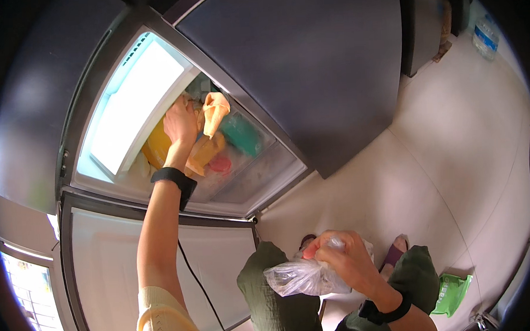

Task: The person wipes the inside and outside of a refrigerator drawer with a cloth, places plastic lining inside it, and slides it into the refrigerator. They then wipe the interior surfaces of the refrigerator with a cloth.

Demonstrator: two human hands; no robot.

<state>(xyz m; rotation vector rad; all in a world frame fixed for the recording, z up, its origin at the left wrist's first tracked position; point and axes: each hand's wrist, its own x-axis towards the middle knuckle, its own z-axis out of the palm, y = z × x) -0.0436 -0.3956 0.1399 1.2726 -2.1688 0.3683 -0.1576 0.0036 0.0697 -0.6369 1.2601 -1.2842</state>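
Note:
My left hand (181, 120) reaches into the lit fridge compartment (244, 206), among packed bags in its drawer. Its fingertips are hidden, so I cannot tell whether it grips anything. Beside it an orange-yellow crumpled bag (215, 112) sticks up. Around the hand lie a yellow bag (157, 146), an orange-yellow packet (206, 151), a green packet (243, 134) and a small red item (219, 164) seen through the clear drawer. Lower down, above my lap, my right hand (346, 257) is closed on the gathered top of a clear plastic bag (296, 277); its contents are unclear.
The fridge door (109, 261) stands open on the near left, crossed by a black cable (194, 270). A dark panel (305, 66) rises beside the compartment. On the floor lie a green packet with writing (452, 295) and, farther off, a plastic water bottle (485, 38).

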